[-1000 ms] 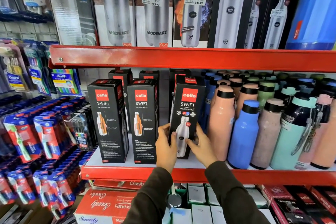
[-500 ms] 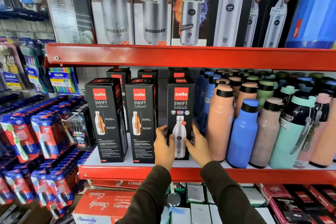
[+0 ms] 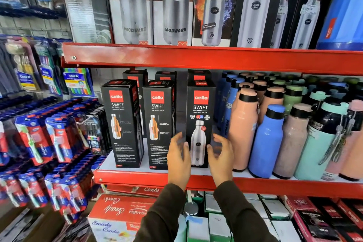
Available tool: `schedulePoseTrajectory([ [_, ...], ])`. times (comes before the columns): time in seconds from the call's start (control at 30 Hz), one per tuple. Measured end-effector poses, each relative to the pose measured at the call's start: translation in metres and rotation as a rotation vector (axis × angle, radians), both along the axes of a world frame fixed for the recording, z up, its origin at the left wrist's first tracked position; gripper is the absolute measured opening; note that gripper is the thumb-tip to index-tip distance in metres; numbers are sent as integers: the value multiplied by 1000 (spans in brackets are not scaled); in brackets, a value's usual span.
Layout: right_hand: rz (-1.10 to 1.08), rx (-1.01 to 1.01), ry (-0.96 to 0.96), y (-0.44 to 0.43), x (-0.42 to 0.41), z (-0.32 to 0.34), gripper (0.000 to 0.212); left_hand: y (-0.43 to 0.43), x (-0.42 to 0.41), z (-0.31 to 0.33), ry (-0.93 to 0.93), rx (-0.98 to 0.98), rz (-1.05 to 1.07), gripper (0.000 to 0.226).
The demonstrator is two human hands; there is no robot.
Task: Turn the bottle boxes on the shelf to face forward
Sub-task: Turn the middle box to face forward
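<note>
Three black Cello Swift bottle boxes stand in the front row of the middle red shelf (image 3: 137, 176). The left box (image 3: 122, 124) and the middle box (image 3: 158, 124) show an orange bottle picture and are angled slightly. The right box (image 3: 200, 122) stands upright with its silver-bottle front facing me. My left hand (image 3: 177, 157) hovers just left of its lower part, fingers spread. My right hand (image 3: 221, 155) hovers just right of it, fingers spread. Both hands look blurred and are off the box. More black boxes (image 3: 135, 76) stand behind.
Coloured loose bottles, such as a peach bottle (image 3: 242, 127) and a blue bottle (image 3: 266, 141), crowd the shelf right of the boxes. Tall steel-bottle cartons (image 3: 172, 6) fill the upper shelf. Toothbrush packs (image 3: 57, 133) hang at the left. Cartons (image 3: 117, 216) lie below.
The right box was tilted and held by both hands; it went upright with its front forward, and both hands have now come off it and opened.
</note>
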State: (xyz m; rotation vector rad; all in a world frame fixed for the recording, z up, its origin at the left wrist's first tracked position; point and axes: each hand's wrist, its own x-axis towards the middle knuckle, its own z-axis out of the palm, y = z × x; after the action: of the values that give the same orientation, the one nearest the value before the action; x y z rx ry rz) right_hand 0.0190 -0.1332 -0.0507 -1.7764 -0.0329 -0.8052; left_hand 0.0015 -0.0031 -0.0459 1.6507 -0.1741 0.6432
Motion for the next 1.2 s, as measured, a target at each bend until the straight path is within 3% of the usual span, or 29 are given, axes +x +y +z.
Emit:
schedulePoseTrajectory([
  [0.1, -21, -40, -126, 15, -16, -1, 34, 15, -18, 1, -134, -44, 79, 23],
  [0.23, 106, -37, -176, 52, -29, 3, 36, 45, -24, 4, -248, -15, 222, 29],
  [0.43, 365, -54, 45, 100, -20, 6, 44, 84, -8, 2, -106, -35, 149, 50],
  [0.6, 316, -102, 216, 120, -7, 2, 51, 104, 9, -3, 82, 24, 73, 46],
  [0.83, 279, -91, 216, 126, -6, -7, 56, 118, 15, -5, 159, -67, 5, 39],
  [1.1, 249, -96, 165, 126, -6, -5, 81, 124, 5, 5, 140, -252, -113, 27],
  [1.2, 245, -93, 132, 126, -5, 0, 81, 122, 4, 8, 157, -356, -146, 34],
])
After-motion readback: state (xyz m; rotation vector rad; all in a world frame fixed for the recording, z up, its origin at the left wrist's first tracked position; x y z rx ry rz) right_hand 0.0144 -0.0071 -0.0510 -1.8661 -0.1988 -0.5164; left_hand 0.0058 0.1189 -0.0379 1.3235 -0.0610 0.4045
